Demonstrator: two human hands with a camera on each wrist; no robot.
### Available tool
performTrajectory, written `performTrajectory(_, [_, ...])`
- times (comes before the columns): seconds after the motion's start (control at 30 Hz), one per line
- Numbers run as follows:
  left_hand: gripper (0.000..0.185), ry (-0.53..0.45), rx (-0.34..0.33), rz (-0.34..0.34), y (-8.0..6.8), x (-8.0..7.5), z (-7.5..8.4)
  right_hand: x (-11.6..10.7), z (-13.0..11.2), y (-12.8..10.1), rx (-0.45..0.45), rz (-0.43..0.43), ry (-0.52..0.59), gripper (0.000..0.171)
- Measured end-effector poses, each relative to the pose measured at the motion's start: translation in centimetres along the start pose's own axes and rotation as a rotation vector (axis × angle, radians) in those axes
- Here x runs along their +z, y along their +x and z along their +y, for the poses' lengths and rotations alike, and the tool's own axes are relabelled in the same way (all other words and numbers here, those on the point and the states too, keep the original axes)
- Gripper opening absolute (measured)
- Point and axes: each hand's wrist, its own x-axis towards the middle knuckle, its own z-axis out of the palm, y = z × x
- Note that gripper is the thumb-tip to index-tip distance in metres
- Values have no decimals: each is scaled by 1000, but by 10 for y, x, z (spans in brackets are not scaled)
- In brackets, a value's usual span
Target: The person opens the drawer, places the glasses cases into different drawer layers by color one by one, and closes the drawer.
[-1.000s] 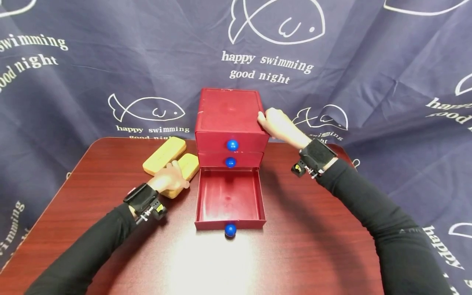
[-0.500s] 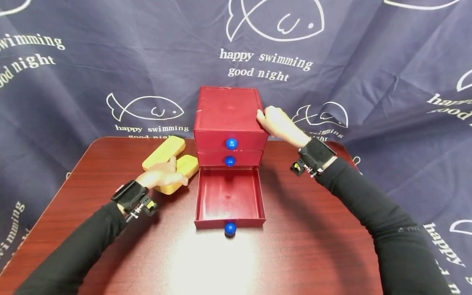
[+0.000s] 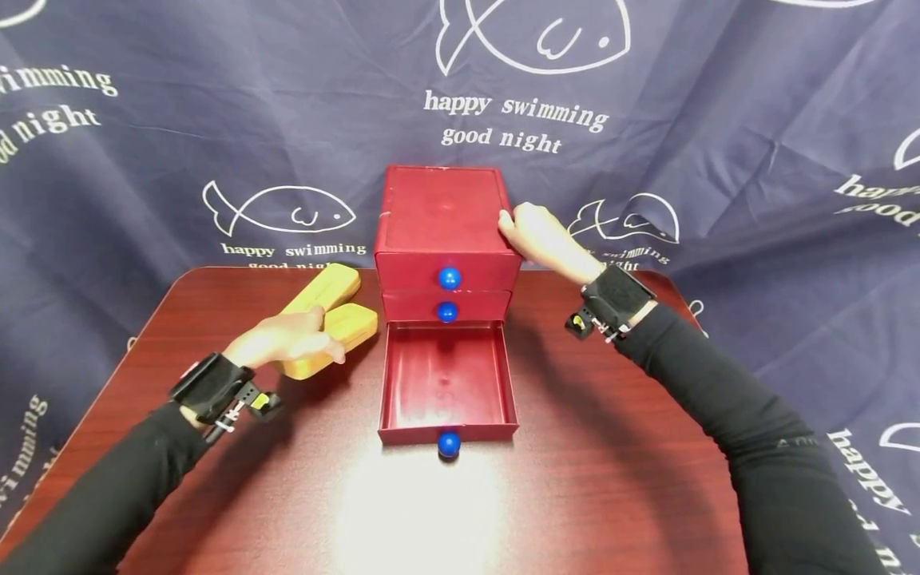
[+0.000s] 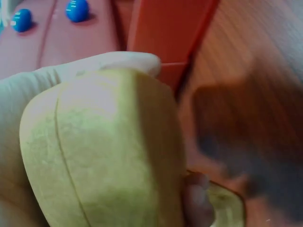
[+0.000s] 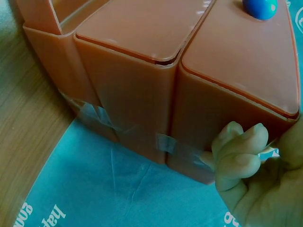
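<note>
My left hand (image 3: pixel 282 337) grips a yellow block (image 3: pixel 352 326) with rounded ends, left of the red drawer cabinet (image 3: pixel 447 209). In the left wrist view a thin seam runs along this yellow block, and the thumb and a fingertip (image 4: pixel 196 201) hold it from opposite sides. A second yellow block (image 3: pixel 332 286) lies just behind it on the table. On the cabinet's upper right edge, my right hand (image 3: pixel 539 238) holds on, thumb on top. Its curled fingers (image 5: pixel 241 146) lie against the side wall in the right wrist view. The bottom drawer (image 3: pixel 447 434) is pulled out and holds nothing.
Two upper drawers with blue knobs (image 3: pixel 449 278) are closed. The bottom drawer's blue knob (image 3: pixel 449 445) faces me. A dark blue curtain (image 3: pixel 287 120) hangs behind the reddish wooden table (image 3: pixel 596 479). Transparent tape (image 5: pixel 165 143) crosses the cabinet's side.
My left hand has moved left and toward me, shifting the front yellow block slightly left, away from the cabinet. My right hand stays at the cabinet's edge.
</note>
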Motion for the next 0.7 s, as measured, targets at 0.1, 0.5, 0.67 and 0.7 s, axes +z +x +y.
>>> performTrajectory(0.1, [67,13,31,-18,-10,-8,3,-1,-1,1,-2,-2,1,41])
performTrajectory(0.5, [59,145,166,-124,-38,-25,43,-4,-2,0,12,-41,28,43])
performTrajectory(0.67, [59,183,224,-163,-37,-20,68,-3,-1,1,14,-42,25,43])
performTrajectory(0.7, [59,186,239,-167,-35,-19,72,-3,-2,1,14,-41,24,43])
